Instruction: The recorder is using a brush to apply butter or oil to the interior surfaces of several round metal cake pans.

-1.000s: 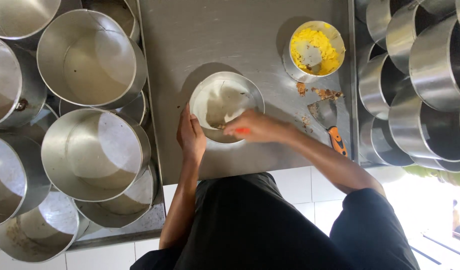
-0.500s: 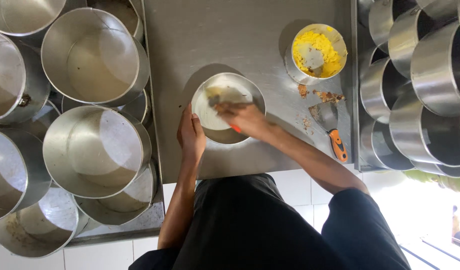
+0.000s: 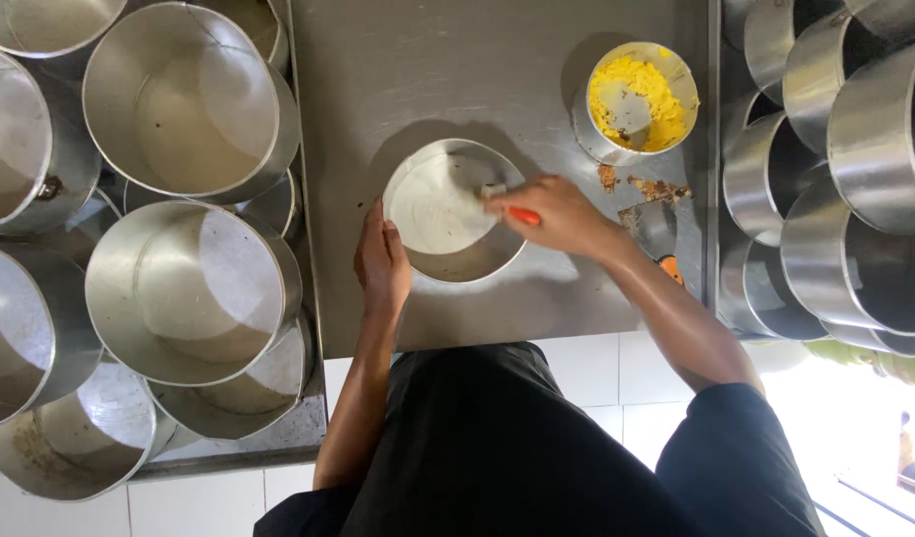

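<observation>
A round metal cake tin (image 3: 438,204) stands on the steel worktop (image 3: 457,80) in front of me. My left hand (image 3: 381,264) rests against the tin's near-left rim. My right hand (image 3: 557,214) holds a small brush with an orange handle (image 3: 522,215), its pale bristles touching the inside of the tin at the right. A metal bowl of yellow butter-like paste (image 3: 637,99) sits at the back right of the worktop.
Stacks of large round metal tins (image 3: 184,293) fill the left side, and more tins (image 3: 835,169) are stacked on the right. A scraper with an orange handle (image 3: 656,234) lies by my right wrist, beside some crumbs (image 3: 641,186).
My right hand has swept the brush from the near side of the tin around to its right side. My left hand stays on the rim.
</observation>
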